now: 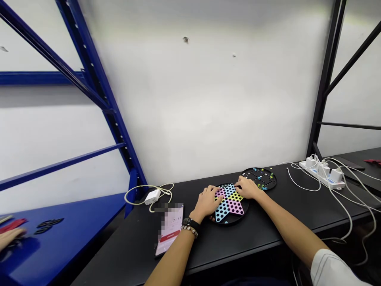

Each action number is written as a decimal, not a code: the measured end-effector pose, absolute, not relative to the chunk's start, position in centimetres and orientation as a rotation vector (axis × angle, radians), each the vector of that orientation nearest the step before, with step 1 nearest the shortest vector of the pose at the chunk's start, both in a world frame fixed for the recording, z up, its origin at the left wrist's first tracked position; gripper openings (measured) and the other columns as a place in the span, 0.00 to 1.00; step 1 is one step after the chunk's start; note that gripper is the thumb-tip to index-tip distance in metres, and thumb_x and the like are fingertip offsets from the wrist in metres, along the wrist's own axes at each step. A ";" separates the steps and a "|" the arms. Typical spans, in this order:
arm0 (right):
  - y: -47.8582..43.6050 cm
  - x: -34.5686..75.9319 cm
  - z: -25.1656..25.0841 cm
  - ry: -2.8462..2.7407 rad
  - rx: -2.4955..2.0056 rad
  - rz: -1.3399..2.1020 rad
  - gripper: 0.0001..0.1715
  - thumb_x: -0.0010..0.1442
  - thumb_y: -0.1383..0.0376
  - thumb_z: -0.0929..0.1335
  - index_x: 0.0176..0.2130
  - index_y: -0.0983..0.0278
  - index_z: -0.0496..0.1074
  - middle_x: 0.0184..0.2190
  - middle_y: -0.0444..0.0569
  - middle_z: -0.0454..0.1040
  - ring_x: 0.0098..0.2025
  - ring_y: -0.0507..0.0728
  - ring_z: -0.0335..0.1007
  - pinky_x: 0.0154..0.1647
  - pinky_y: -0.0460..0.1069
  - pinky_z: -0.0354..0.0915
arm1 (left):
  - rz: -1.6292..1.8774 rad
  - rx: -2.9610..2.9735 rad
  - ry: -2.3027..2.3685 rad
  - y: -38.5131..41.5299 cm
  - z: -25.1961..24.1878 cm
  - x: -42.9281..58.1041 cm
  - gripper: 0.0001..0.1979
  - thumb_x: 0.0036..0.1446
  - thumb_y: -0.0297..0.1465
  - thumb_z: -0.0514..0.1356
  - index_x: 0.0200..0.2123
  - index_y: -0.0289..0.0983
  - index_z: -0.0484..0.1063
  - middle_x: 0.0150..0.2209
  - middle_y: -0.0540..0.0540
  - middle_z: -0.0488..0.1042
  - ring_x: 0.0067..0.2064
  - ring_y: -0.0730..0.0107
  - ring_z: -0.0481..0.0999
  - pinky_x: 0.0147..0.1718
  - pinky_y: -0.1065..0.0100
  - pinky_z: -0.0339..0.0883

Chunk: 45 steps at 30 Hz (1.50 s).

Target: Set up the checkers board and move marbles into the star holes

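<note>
A star-shaped board (pixel 228 201) in pink, blue and yellow, dotted with dark holes, lies in a round black tray (pixel 230 223). My left hand (pixel 208 200) rests on the star's left side, its fingers over a pink and yellow part. At the upper right of the star is my right hand (pixel 247 187), fingers bent at its edge; what they hold, if anything, is too small to tell. Behind it sits a second round black tray (pixel 266 180) with small coloured marbles. A few marbles show around the star in the near tray.
A phone (pixel 171 230) lies left of my left forearm. Behind it is a white charger (pixel 152 197) with a looped cable. A power strip (pixel 324 174) with white cables stands at the right. Another person's hand (pixel 11 238) is over the blue table (pixel 65 234).
</note>
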State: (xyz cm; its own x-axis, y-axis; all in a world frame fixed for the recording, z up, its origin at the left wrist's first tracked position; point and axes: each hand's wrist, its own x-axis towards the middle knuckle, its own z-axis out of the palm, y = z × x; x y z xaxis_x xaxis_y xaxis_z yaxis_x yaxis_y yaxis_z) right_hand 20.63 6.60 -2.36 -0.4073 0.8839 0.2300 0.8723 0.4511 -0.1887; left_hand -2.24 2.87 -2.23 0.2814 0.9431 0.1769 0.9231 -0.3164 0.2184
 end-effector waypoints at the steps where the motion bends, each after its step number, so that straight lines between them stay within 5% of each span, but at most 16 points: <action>1: 6.6 20.7 -2.4 -2.406 -1.500 0.063 0.19 0.66 0.61 0.61 0.48 0.58 0.78 0.44 0.51 0.70 0.45 0.57 0.67 0.42 0.48 0.58 | 0.419 2.456 1.794 2.9 -2.2 -2.2 0.21 0.64 0.43 0.50 0.56 0.44 0.67 0.55 0.44 0.68 0.56 0.57 0.67 0.53 0.58 0.62; 9: 6.7 21.0 -2.6 -2.492 -1.511 0.204 0.24 0.67 0.53 0.59 0.55 0.56 0.74 0.49 0.54 0.66 0.51 0.62 0.62 0.52 0.57 0.56 | 0.436 2.451 1.796 2.7 -2.1 -2.2 0.21 0.63 0.42 0.51 0.56 0.44 0.67 0.55 0.44 0.68 0.56 0.56 0.67 0.53 0.58 0.62; 24: 7.2 21.0 -2.8 -2.440 -1.485 0.193 0.29 0.62 0.42 0.61 0.51 0.54 0.73 0.48 0.53 0.66 0.52 0.64 0.61 0.54 0.60 0.55 | 0.444 2.450 1.795 2.7 -2.3 -2.4 0.21 0.63 0.43 0.51 0.56 0.44 0.68 0.55 0.44 0.68 0.57 0.56 0.66 0.53 0.57 0.62; 37: 7.5 20.3 -3.4 -2.435 -1.527 0.225 0.18 0.67 0.53 0.57 0.41 0.60 0.70 0.44 0.53 0.69 0.50 0.63 0.62 0.52 0.58 0.57 | 0.444 2.454 1.803 2.5 -2.2 -2.5 0.21 0.63 0.42 0.51 0.55 0.45 0.68 0.55 0.44 0.68 0.56 0.56 0.67 0.53 0.57 0.62; 45: 7.6 20.5 -3.6 -2.500 -1.542 0.154 0.23 0.69 0.56 0.54 0.41 0.60 0.73 0.45 0.54 0.70 0.50 0.63 0.64 0.50 0.57 0.57 | 0.460 2.445 1.791 2.5 -2.1 -2.4 0.21 0.62 0.42 0.51 0.55 0.44 0.68 0.55 0.43 0.68 0.56 0.56 0.66 0.53 0.57 0.62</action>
State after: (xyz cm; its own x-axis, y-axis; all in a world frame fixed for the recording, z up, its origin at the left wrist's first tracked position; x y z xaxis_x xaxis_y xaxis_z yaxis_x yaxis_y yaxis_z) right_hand 20.47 7.58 -3.59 -0.4357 0.8928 0.1144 0.8719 0.4502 -0.1926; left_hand -2.42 2.48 -2.06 0.2735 0.9419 0.1948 0.9192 -0.3156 0.2355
